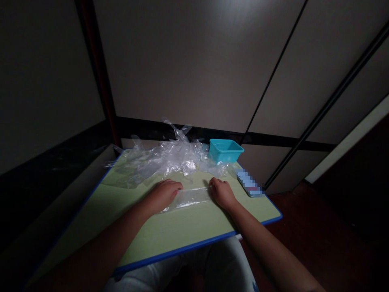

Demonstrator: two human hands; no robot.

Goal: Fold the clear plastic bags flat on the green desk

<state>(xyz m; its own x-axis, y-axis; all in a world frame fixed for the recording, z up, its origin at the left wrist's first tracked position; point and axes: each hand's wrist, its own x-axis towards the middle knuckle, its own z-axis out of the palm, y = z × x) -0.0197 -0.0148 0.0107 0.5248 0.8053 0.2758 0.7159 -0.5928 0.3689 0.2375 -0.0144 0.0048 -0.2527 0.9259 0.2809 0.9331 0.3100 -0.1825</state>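
A thin, see-through plastic bag [194,197], by its look, lies flat on the table as a narrow strip running left to right. At its left end my left hand [165,194] is closed, fingers curled down onto the film. My right hand [222,192] pinches the right end, the thumb and fingers drawn together. Both fingertips are partly hidden by the hands. Beyond my hands spreads a loose, crumpled heap of similar clear plastic [176,156], with some pieces sticking up.
A turquoise plastic box [225,151] stands at the table's back right, plastic touching its front. A phone-like flat object [249,183], blurred out, lies along the right edge. The pale green table [170,239] has a blue rim. Behind it rises a panelled wall [182,73].
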